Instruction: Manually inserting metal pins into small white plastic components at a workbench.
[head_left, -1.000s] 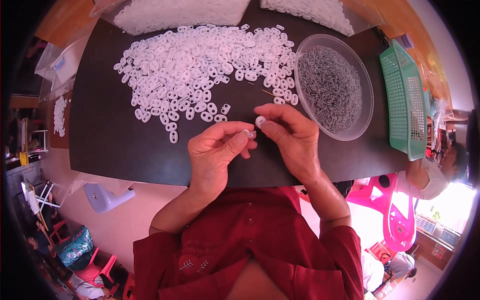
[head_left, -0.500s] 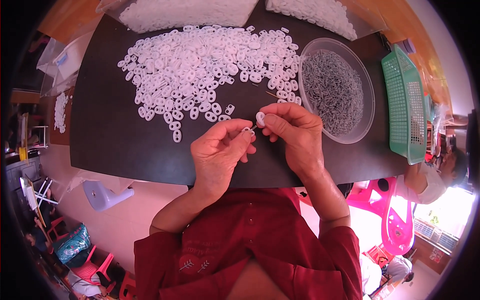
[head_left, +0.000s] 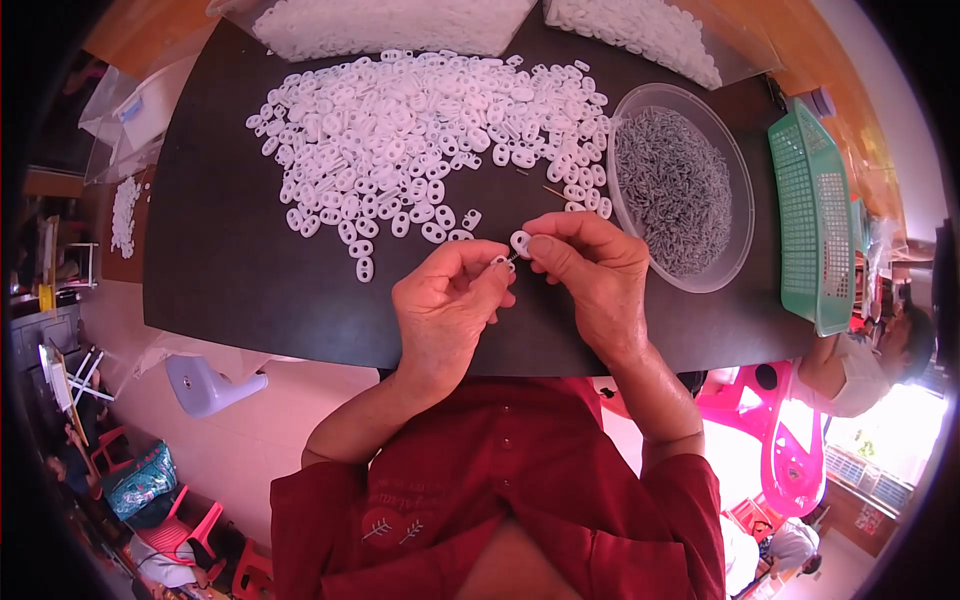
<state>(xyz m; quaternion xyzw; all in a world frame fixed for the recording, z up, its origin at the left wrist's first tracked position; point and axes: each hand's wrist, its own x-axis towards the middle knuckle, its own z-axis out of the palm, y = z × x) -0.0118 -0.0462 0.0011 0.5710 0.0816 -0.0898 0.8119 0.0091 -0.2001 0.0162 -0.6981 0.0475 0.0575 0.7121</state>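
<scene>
Both hands meet over the dark surface (head_left: 230, 260), near its front edge. The left hand (head_left: 445, 305) has its grip closed on a small white piece (head_left: 499, 262), pinched between thumb and fingertips. The right hand (head_left: 590, 270) has its grip closed on another white piece (head_left: 520, 242), an oval ring, held just beside the first one; a thin pin seems to join the two, but it is too small to tell.

Behind the hands, a big heap of white rings (head_left: 420, 130) is spread over the middle of the surface up to its back edge. At the right side, near the right hand, stands a clear round bowl (head_left: 735, 200) full of small grey metal parts (head_left: 670, 190). A green plastic basket (head_left: 815, 215) lies at the right edge of the surface. Two clear bags with more white pieces (head_left: 400, 25) lie along the back edge.
</scene>
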